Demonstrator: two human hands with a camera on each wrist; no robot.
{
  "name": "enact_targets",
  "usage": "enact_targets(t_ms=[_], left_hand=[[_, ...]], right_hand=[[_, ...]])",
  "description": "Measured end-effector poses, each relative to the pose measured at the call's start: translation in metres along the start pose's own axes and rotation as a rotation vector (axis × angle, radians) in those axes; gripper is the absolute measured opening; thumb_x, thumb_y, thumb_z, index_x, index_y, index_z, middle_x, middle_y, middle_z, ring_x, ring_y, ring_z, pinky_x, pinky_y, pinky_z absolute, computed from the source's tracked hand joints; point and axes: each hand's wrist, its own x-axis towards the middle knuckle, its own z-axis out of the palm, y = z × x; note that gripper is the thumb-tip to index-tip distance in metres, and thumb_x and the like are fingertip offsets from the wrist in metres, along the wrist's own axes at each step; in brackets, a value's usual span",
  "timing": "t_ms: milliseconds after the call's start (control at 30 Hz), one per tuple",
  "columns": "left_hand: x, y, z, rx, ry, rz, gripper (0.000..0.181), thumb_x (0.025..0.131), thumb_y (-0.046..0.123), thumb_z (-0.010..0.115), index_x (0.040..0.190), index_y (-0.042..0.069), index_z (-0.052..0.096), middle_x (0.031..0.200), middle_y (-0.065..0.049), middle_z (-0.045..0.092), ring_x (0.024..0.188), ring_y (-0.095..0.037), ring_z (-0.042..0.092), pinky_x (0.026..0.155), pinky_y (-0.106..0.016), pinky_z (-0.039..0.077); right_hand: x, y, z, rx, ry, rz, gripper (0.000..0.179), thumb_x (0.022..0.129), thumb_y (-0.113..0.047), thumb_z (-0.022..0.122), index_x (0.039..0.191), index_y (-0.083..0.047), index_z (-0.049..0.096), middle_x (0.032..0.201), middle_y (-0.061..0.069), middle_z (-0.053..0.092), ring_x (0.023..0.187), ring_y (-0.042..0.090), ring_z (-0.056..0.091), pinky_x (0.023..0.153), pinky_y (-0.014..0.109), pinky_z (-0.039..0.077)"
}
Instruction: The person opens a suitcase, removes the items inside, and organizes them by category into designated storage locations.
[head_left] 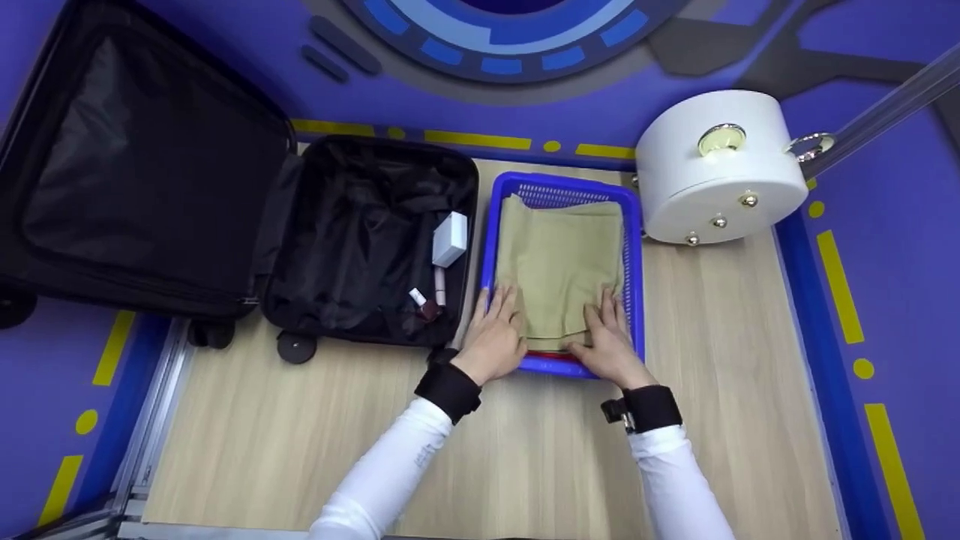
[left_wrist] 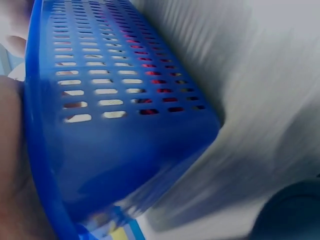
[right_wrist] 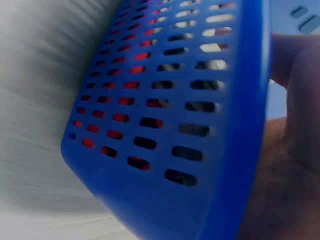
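A folded khaki garment (head_left: pixel 566 262) lies in the blue plastic basket (head_left: pixel 637 300), a strip of red showing beneath its near edge. My left hand (head_left: pixel 493 341) rests at the basket's near left side, fingers stretched forward onto the garment. At the near right corner, my right hand (head_left: pixel 611 345) lies on the garment with its fingers extended and thumb pointing inward. The left wrist view shows the perforated basket side (left_wrist: pixel 120 145) with red behind the holes. Much the same appears on the basket's other side (right_wrist: pixel 150 185) in the right wrist view.
Left of the basket an open black suitcase (head_left: pixel 337 247) holds a white box (head_left: pixel 450 240), a slim pink tube (head_left: pixel 439 286) and small items near it. A white drum-shaped object (head_left: pixel 675 165) with metal knobs stands at the back right. Blue walls enclose the wooden tabletop (head_left: pixel 720 420).
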Motion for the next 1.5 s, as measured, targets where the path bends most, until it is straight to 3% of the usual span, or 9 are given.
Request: enact_targets(t_ms=[133,333,500,600,700,800,1033,1300,1500], left_hand=[[-0.016,-0.009,0.001,-0.127,0.107,0.023,0.045,0.100,0.027,0.060,0.138,0.005,0.064,0.168,-0.015,0.031,0.157,-0.034,0.021,0.124,-0.061,0.015],[-0.047,-0.028,0.002,-0.296,0.307,-0.008,0.053,0.095,0.018,0.070,0.144,0.003,0.056,0.166,-0.012,0.034,0.147,-0.035,0.035,0.115,-0.059,0.032],[-0.071,-0.053,0.003,-0.300,0.480,-0.074,0.054,0.091,0.012,0.074,0.142,0.007,0.060,0.158,-0.008,0.047,0.133,-0.037,0.045,0.104,-0.056,0.038],[-0.079,-0.064,0.006,-0.285,0.539,-0.111,0.045,0.093,0.011,0.073,0.138,0.012,0.065,0.146,-0.005,0.057,0.125,-0.033,0.051,0.097,-0.052,0.040],[-0.083,-0.069,0.010,-0.290,0.529,-0.141,0.038,0.099,0.015,0.068,0.137,0.014,0.067,0.135,-0.004,0.064,0.116,-0.029,0.056,0.094,-0.050,0.039],[-0.085,-0.069,0.017,-0.286,0.487,-0.167,0.037,0.103,0.020,0.062,0.140,0.015,0.065,0.127,-0.003,0.067,0.109,-0.027,0.058,0.093,-0.050,0.037],[-0.082,-0.065,0.025,-0.287,0.466,-0.205,0.042,0.105,0.021,0.059,0.147,0.019,0.060,0.126,0.000,0.068,0.108,-0.026,0.057,0.093,-0.051,0.036],[-0.080,-0.065,0.026,-0.269,0.447,-0.201,0.043,0.106,0.023,0.058,0.149,0.020,0.059,0.129,0.000,0.067,0.109,-0.026,0.058,0.093,-0.051,0.037],[-0.078,-0.065,0.029,-0.243,0.472,-0.195,0.044,0.105,0.022,0.060,0.148,0.020,0.060,0.127,0.000,0.067,0.107,-0.026,0.058,0.092,-0.050,0.038]], right_hand=[[-0.005,-0.005,0.007,0.027,0.123,-0.041,0.076,0.091,-0.020,0.076,0.152,0.009,0.042,0.169,0.031,0.003,0.155,0.053,-0.002,0.122,0.067,0.006],[-0.023,-0.015,0.028,0.064,0.334,-0.160,0.066,0.089,-0.013,0.078,0.147,0.006,0.051,0.163,0.029,0.030,0.152,0.052,0.019,0.120,0.070,0.015],[-0.035,-0.022,0.051,0.045,0.525,-0.286,0.049,0.086,-0.004,0.079,0.132,0.006,0.065,0.147,0.026,0.053,0.138,0.050,0.043,0.115,0.066,0.029],[-0.042,-0.024,0.061,0.056,0.611,-0.338,0.040,0.085,0.000,0.079,0.124,0.004,0.071,0.134,0.024,0.062,0.123,0.046,0.054,0.104,0.058,0.039],[-0.046,-0.024,0.071,0.055,0.661,-0.359,0.032,0.085,0.000,0.079,0.116,0.001,0.075,0.125,0.020,0.066,0.112,0.042,0.058,0.095,0.053,0.042],[-0.049,-0.024,0.080,0.023,0.672,-0.343,0.023,0.088,-0.005,0.077,0.111,-0.004,0.078,0.118,0.016,0.068,0.107,0.039,0.059,0.095,0.055,0.039],[-0.047,-0.019,0.093,-0.019,0.569,-0.268,0.023,0.094,-0.027,0.074,0.112,-0.013,0.077,0.113,0.010,0.067,0.109,0.035,0.055,0.100,0.064,0.026],[-0.036,-0.018,0.090,-0.025,0.541,-0.267,0.024,0.094,-0.033,0.074,0.111,-0.017,0.077,0.111,0.009,0.067,0.106,0.036,0.054,0.098,0.068,0.024],[-0.021,-0.017,0.081,-0.034,0.519,-0.267,0.026,0.094,-0.035,0.073,0.111,-0.016,0.077,0.112,0.010,0.066,0.106,0.036,0.054,0.099,0.068,0.025]])
